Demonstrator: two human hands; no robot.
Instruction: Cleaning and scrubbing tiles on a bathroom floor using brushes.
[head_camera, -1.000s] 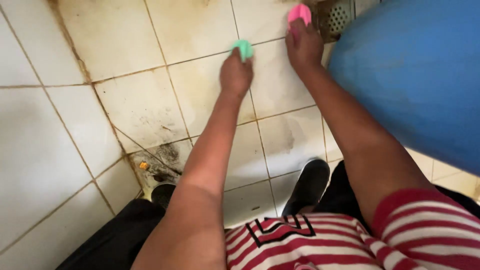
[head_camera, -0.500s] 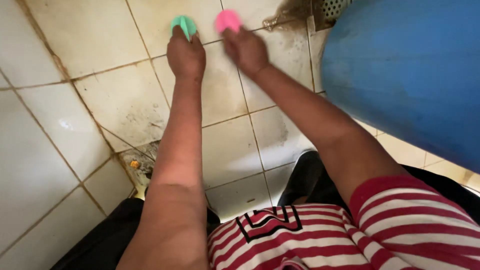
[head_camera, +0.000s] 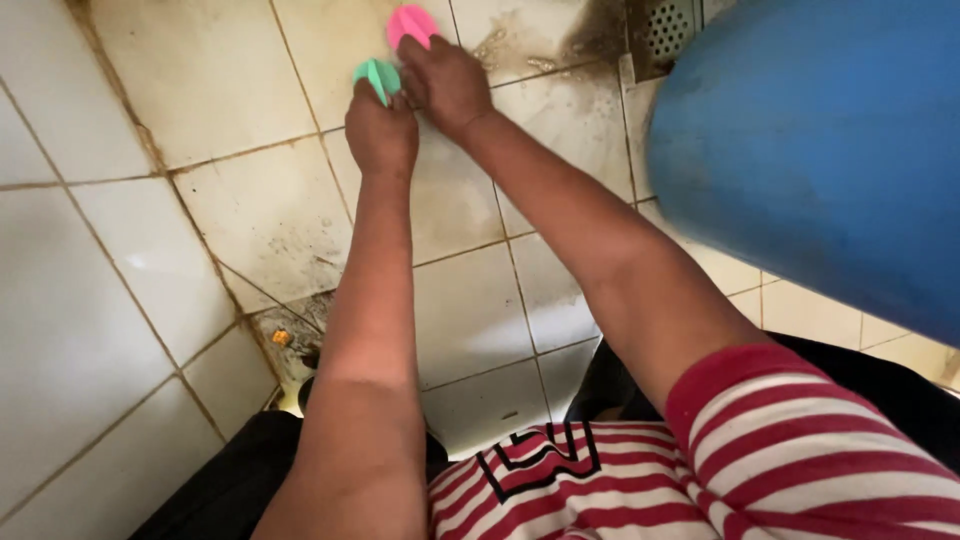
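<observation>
1. The person bends over a tiled floor (head_camera: 250, 210) with both arms stretched forward. The left hand (head_camera: 382, 125) has its fingers curled tight round a small green scrubber (head_camera: 376, 76), pressed down on the tile. The right hand (head_camera: 445, 85) is just beside it, nearly touching, fingers closed over a pink scrubber (head_camera: 411, 22) whose tip shows past the knuckles near the top edge.

2. The step in hand looks like scrubbing the floor tiles – both pads sit on the same stained tile, side by side, near a grout line.

3. Judging from how things lie, the dirtiest part is further on: a dark, gritty smear around the metal floor drain (head_camera: 668, 30), up and to the right of the hands. Reaching it would call for firm downward pressure and short strokes, and care along the grout, where the dirt sits deepest.

4. Containers – a large blue drum (head_camera: 830, 150) fills the right side, its curved wall close to the right forearm. Its opening is out of view, so what it holds cannot be told.

5. A second patch of grime with a small orange speck (head_camera: 281, 337) lies in the corner by the white wall tiles, near the left elbow.
</observation>
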